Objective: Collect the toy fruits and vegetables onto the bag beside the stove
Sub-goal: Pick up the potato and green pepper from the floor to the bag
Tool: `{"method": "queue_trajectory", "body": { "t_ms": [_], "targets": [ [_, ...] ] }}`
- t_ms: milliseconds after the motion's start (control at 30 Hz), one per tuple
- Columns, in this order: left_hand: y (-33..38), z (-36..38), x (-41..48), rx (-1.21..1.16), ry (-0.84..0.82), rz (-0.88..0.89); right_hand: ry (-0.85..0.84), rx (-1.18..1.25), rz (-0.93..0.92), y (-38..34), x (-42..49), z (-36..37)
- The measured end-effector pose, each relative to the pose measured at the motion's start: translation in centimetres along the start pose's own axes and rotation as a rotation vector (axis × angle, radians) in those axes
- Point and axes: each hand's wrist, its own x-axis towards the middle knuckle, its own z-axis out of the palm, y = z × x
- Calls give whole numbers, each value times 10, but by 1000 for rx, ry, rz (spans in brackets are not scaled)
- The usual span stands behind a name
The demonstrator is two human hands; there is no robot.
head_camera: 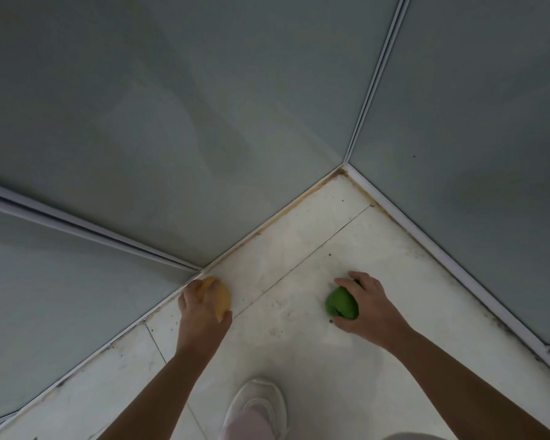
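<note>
Toy fruit, yellow-orange, smooth and rounded with a tapering end: lying low in the corner of the pale floor tiles, just beside the white trim strip at the foot of a grey-green panel. Being clasped from above by the left hand, fingers curling over its far side, thumb pressing its near end.

Gripping, with the right hand, a green toy pepper — lobed, matte, creased down its middle. Arching the fingers over its top, hooking the thumb under its near side; resting on the tile or just off it, cannot tell.

Sitting well apart, both toys, with a dark grout line running diagonally between them. Closing in around the tiles: flat, faintly glossy panels meeting at a white-edged corner, brownish grime collecting along the trim — specks scattering over the tiles too. Showing at the bottom edge: a white mesh sneaker and a pale pink trouser leg.
</note>
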Motion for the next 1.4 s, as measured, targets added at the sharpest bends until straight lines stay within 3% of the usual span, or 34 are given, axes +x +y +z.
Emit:
{"method": "queue_trajectory", "body": {
  "t_ms": [400, 600, 767, 900, 1067, 1167, 1400],
  "targets": [
    [3, 5, -16, -135, -91, -136, 93, 68, 1, 7, -5, 9],
    [38, 1, -21, -277, -67, -36, 110, 101, 0, 7, -6, 9],
    [74, -16, -23, -387, -108, 79, 224, 239, 53, -7, -11, -8],
    [108, -59, -36, -454, -243, 34, 340, 380, 140, -39, -47, -40],
    [153, -133, -67, -504, -344, 11, 396, 374, 93, -98, -98, -103],
    [176, -179, -93, -562, -323, 8, 407, 389, 73, -138, -126, -146],
    [229, -296, -176, -814, -219, -236, 468, 454, 58, -231, -207, -258]
  ]
}}
